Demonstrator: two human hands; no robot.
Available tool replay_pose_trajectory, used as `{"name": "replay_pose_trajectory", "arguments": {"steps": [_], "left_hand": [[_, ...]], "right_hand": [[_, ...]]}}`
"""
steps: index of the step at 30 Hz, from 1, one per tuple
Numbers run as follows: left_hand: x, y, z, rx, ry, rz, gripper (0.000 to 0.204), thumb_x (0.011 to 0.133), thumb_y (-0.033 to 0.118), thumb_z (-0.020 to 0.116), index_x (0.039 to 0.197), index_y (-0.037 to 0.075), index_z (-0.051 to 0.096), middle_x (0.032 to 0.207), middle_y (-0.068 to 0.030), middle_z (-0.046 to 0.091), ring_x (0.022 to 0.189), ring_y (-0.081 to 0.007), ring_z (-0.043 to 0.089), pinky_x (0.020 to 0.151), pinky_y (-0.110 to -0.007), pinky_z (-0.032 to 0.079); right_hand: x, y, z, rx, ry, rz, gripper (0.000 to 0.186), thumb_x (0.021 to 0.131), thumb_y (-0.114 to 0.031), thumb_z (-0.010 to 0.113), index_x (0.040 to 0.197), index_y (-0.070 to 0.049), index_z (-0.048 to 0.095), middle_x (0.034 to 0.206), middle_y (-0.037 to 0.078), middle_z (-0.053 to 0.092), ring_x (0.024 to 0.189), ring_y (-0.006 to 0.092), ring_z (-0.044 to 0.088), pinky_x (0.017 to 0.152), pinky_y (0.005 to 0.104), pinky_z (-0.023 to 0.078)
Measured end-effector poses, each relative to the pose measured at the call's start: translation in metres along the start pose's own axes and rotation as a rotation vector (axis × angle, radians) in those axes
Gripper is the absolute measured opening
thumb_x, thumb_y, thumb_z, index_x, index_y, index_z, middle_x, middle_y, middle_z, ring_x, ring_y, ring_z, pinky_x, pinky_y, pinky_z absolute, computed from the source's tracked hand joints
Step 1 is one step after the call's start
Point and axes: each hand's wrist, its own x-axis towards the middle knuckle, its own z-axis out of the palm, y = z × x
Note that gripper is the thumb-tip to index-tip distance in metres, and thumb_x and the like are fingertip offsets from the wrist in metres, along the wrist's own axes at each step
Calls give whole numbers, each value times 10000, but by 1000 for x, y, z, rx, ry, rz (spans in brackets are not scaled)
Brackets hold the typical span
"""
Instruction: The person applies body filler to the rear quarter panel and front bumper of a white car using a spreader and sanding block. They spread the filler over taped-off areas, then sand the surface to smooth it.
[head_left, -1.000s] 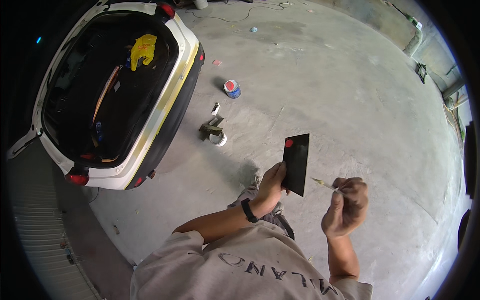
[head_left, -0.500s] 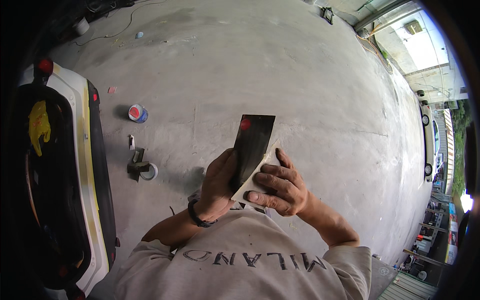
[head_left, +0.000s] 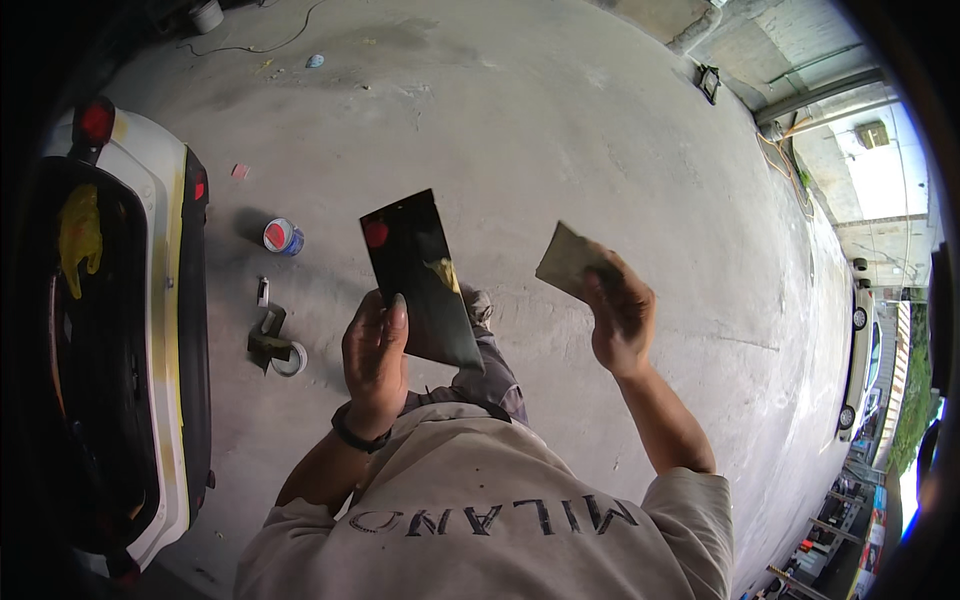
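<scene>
My left hand [head_left: 375,360] grips the lower left side of a dark, glossy rectangular plate [head_left: 425,310], with the thumb on its face. A round red spot [head_left: 376,234] shows near the plate's upper left corner. A dab of yellowish paste [head_left: 443,272] sits at its right edge. Off to the right, apart from the plate, my right hand [head_left: 622,315] is closed around a thin beige putty spreader [head_left: 566,260]. The spreader's wide edge points up and left.
A white car body [head_left: 165,330] stands at the left, its black glass bearing a yellow smear [head_left: 80,240]. On the concrete floor are an open tin [head_left: 283,237], a small white tube [head_left: 263,291], dark scrapers [head_left: 266,347] and a round white container [head_left: 290,359]. Another car [head_left: 858,350] is parked far right.
My right hand and the spreader have moved away from the plate to the upper right. The plate has shifted left and tilted the other way, and paste now shows at its right edge.
</scene>
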Motion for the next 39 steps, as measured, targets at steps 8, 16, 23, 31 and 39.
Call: {"name": "replay_pose_trajectory", "arguments": {"steps": [8, 16, 23, 31, 39], "left_hand": [[106, -37, 106, 190, 293, 286, 125, 1038, 38, 658, 948, 42, 571, 852, 64, 585, 749, 8, 420, 668, -167, 345], [164, -58, 154, 309, 266, 334, 144, 1052, 50, 635, 930, 25, 563, 817, 60, 562, 732, 1, 416, 659, -180, 325], [183, -81, 189, 451, 276, 337, 175, 1053, 70, 638, 902, 16, 569, 757, 59, 531, 684, -6, 397, 602, -193, 315], [202, -95, 201, 519, 158, 376, 276, 1046, 55, 646, 830, 31, 476, 729, 62, 517, 666, -8, 365, 563, -207, 283], [201, -97, 202, 616, 124, 345, 232, 1026, 29, 667, 844, 24, 523, 733, 61, 516, 662, -9, 359, 560, -209, 278]], "right_hand": [[110, 6, -38, 861, -161, 174, 333, 1100, -91, 561, 1406, 19, 632, 1275, 106, 686, 1123, 170, 625, 994, 291, 467], [155, 31, -94, 425, -412, 394, 370, 1091, -152, 599, 1421, 15, 624, 1273, 112, 677, 1086, 145, 617, 930, 258, 474], [173, 35, -112, 189, -330, -25, 390, 1066, -24, 583, 1455, 13, 591, 1183, 122, 674, 1017, 192, 654, 887, 261, 502], [180, 39, -139, 90, -374, 55, 433, 1025, 51, 576, 1456, 13, 578, 1158, 156, 663, 976, 225, 672, 827, 308, 541], [179, 52, -143, 40, -506, 40, 350, 1024, -5, 598, 1366, 70, 587, 1180, 220, 661, 985, 323, 671, 869, 349, 525]]}}
